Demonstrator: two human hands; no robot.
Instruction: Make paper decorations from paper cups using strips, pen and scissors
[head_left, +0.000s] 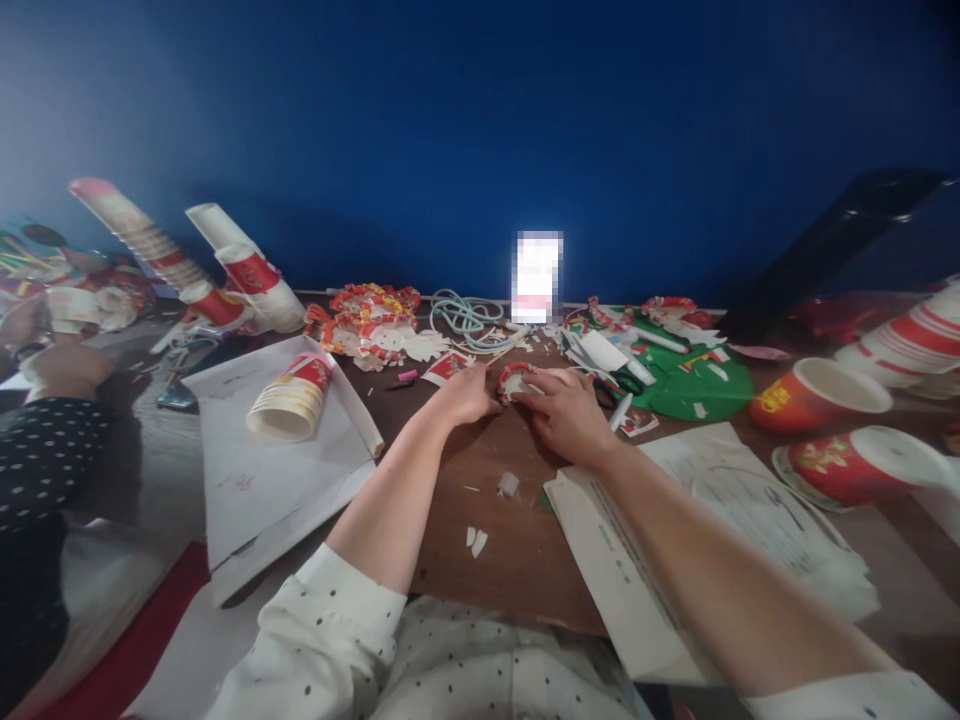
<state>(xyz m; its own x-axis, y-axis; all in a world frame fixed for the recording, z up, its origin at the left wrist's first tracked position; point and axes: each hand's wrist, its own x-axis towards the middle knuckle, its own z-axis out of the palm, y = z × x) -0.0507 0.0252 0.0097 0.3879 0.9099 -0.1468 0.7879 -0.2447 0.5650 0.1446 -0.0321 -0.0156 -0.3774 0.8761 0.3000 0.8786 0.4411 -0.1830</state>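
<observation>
Paper piece [516, 384], red-rimmed and apparently part-worked, between the fingers: right hand [566, 412] gripping it, left hand [466, 397] curled at its edge, grip indeterminable; similar cut pieces [373, 318] heaped beyond, leftward; whole cups [787, 405], uncut, well rightward

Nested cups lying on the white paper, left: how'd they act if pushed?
Nested cups probably roll in a curve, being tapered and on their side. Likely light, since they look hollow; thin rims may dent if squeezed.
</observation>
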